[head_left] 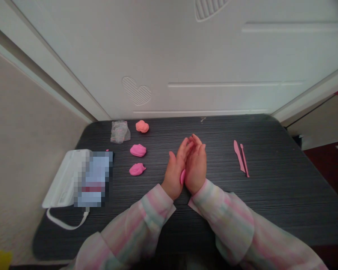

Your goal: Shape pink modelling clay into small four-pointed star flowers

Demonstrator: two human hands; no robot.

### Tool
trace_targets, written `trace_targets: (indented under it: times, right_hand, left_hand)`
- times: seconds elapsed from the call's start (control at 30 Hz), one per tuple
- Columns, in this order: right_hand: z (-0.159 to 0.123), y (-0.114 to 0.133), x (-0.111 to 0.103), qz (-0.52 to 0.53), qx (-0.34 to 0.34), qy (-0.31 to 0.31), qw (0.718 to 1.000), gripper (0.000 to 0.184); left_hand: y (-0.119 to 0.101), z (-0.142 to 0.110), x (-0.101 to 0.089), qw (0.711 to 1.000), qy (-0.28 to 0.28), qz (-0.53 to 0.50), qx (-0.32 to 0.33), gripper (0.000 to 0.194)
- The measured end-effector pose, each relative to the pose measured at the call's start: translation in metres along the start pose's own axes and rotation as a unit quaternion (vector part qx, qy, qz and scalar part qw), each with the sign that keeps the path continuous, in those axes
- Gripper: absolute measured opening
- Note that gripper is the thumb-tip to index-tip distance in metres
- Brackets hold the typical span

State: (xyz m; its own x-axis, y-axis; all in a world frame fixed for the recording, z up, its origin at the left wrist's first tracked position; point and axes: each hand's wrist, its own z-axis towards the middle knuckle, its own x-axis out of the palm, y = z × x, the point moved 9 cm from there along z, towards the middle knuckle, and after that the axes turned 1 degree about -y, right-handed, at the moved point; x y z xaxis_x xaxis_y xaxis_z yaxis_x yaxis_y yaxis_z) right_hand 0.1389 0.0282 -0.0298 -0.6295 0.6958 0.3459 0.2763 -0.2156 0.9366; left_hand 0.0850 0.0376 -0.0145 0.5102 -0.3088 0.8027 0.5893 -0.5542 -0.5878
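My left hand and my right hand are held palm to palm over the middle of the dark table. Between the heels of the palms a piece of pink modelling clay shows, pressed by both hands; most of it is hidden. To the left of my hands lie two pink clay lumps, one nearer to me than the other. An orange clay lump sits behind them. On the right, a pink plastic knife lies beside a thin pink modelling stick.
A crumpled clear wrapper lies at the back left. A white case and a blurred-out phone rest on the left edge, with a white cable looping below. The white panel stands behind the table.
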Motion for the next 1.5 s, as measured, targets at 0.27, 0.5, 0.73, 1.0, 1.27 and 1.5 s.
trace_targets:
  times: [0.27, 0.5, 0.73, 1.0, 1.27, 1.5]
  right_hand:
    - [0.006, -0.002, -0.013, 0.007, 0.026, -0.067, 0.997, 0.041]
    - [-0.001, -0.002, -0.006, 0.001, 0.047, -0.043, 0.998, 0.041]
    - [-0.002, 0.003, -0.004, -0.014, 0.028, -0.03, 0.999, 0.042]
    - [0.003, -0.005, -0.005, 0.072, 0.081, -0.058, 0.992, 0.04]
    - [-0.006, 0.018, -0.002, -0.123, -0.065, -0.002, 0.99, 0.026]
    - [-0.037, 0.037, 0.042, -0.289, -0.216, 0.335, 0.87, 0.033]
  left_hand:
    - [-0.01, -0.014, -0.002, 0.985, -0.027, 0.121, 0.12, 0.043]
    - [-0.006, -0.021, 0.005, 0.97, 0.01, 0.203, 0.135, 0.063]
    - [-0.006, -0.02, 0.012, 0.969, 0.044, 0.221, 0.105, 0.066]
    - [0.001, -0.006, 0.008, 0.997, 0.057, 0.048, 0.0, 0.067]
    - [-0.019, 0.001, -0.015, 0.991, -0.062, 0.103, 0.06, 0.054]
    - [-0.029, 0.012, -0.035, 0.991, -0.127, -0.012, -0.033, 0.063]
